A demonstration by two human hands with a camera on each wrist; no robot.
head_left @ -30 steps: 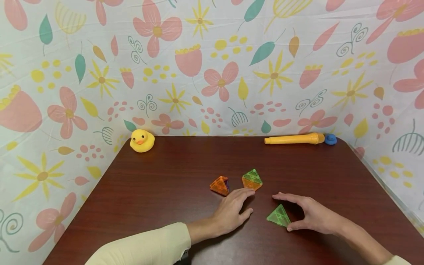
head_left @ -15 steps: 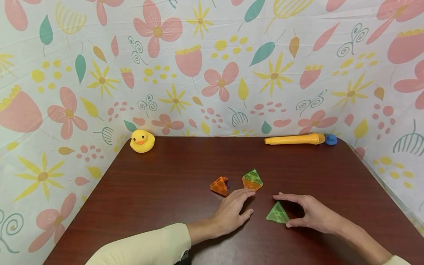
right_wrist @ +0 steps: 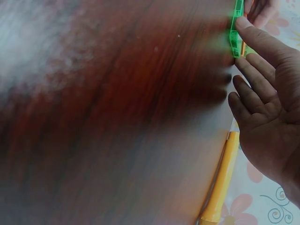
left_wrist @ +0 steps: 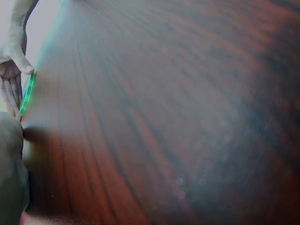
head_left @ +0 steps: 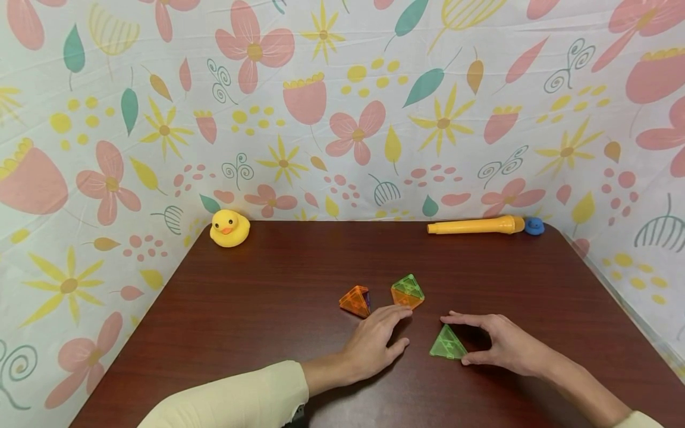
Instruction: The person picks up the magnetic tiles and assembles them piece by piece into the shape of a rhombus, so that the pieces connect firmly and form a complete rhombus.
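Observation:
A translucent green triangular tile lies flat on the dark wooden table. My right hand spans it, the thumb at its near right corner and the index fingertip by its far tip. The right wrist view shows the thumb on the same green tile, with the other fingers loosely spread. My left hand rests on the table, fingers extended. Its fingertips are by a green-and-orange tile piece; contact is unclear. An orange-and-purple tile piece stands just beyond its knuckles.
A yellow rubber duck sits at the table's far left corner. A yellow stick-shaped toy and a small blue duck lie along the far right edge. A flowered cloth hangs behind and at both sides.
The green triangular tile has turned slightly and shifted a little away and left, its tip now close to my right index finger. My right thumb has moved slightly; the left hand stays put.

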